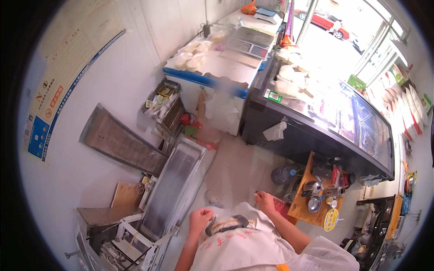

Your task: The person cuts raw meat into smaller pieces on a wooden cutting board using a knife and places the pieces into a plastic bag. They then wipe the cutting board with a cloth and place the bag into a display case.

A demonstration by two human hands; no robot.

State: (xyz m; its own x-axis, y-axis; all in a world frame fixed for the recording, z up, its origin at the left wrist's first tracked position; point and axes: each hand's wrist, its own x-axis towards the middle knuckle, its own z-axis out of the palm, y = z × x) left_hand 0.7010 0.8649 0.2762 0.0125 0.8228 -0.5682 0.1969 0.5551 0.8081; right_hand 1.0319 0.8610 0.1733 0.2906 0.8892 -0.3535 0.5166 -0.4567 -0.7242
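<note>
My left hand (201,220) is in front of the white apron (244,241), its fingers curled closed with nothing showing in them. My right hand (265,201) is raised on the other side of the apron, also with curled fingers and no visible object. A steel-topped machine with a long flat bed (174,189) stands closest to my left hand. Right of my right hand is a small wooden table (300,208) bearing a kettle (312,188), a metal bowl (314,204), cups and a yellow round fan (331,220). Neither hand touches these things.
Ahead stands a dark glass-topped display case (298,118) with bags on it. A white counter (212,74) holds scales (248,43) and plastic bags. A large water bottle (283,175) stands on the floor beside the table. A tapered metal chute (120,140) projects at the left wall.
</note>
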